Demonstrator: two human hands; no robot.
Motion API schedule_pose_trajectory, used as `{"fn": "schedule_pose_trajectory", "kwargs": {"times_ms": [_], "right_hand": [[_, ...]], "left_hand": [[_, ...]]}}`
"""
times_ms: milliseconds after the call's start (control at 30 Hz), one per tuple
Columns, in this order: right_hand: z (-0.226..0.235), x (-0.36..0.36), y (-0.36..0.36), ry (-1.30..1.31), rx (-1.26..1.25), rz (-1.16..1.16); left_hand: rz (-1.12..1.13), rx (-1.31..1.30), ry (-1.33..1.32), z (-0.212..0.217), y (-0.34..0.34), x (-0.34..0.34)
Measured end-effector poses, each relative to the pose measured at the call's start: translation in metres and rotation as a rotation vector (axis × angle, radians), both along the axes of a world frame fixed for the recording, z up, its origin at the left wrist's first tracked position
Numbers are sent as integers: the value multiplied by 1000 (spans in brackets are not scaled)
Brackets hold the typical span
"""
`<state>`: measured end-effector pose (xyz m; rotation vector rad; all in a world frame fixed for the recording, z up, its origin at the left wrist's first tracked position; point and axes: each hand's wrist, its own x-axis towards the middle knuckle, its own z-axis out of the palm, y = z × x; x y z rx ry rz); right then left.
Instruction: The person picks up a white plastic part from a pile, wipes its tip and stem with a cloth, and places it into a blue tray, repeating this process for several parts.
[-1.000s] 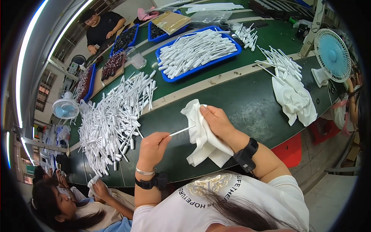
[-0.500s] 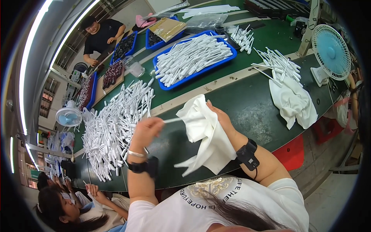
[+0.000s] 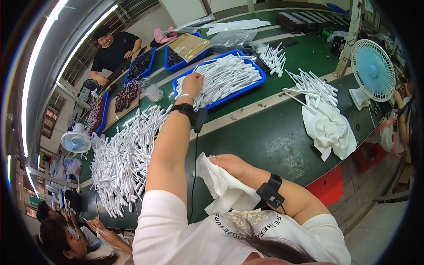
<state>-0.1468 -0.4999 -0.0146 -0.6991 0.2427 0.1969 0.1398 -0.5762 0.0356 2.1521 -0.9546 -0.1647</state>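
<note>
My left hand [image 3: 192, 85] reaches out to the left part of the blue tray [image 3: 263, 83], its fingers curled over the white sticks [image 3: 232, 73] heaped there. Whether a stick is between those fingers is hidden. The sticks are slim, with one thicker end. Close to my body, my right hand [image 3: 229, 165] grips a white cloth [image 3: 221, 185] that hangs in folds. A large loose pile of similar white sticks [image 3: 126, 161] covers the bench left of my left forearm.
A second white cloth [image 3: 329, 130] lies at the right beside another bunch of sticks [image 3: 313, 88] and a blue fan [image 3: 373, 70]. Trays of dark parts [image 3: 141, 66] stand at the far left. A person [image 3: 115, 48] works across the bench; others sit at lower left.
My left hand has moved from beside the cloth, where it held a white stick, forward to the tray. My right hand and the cloth have come down nearer my body.
</note>
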Motion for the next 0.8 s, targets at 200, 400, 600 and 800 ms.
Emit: {"fn": "schedule_pose_trajectory", "kwargs": {"times_ms": [200,400,600,800], "right_hand": [[5,-3,10,-3,19,29],[-4,4,7,-27,19,5],[6,4,7,-66,72,91],[6,4,13,-25,-32,51]], "left_hand": [[-38,-43,-253,-17,9,20],[-62,-85,39,40,92,-27],[-61,251,249,70,251,-60],[97,588,-179,2,348,-67]]}}
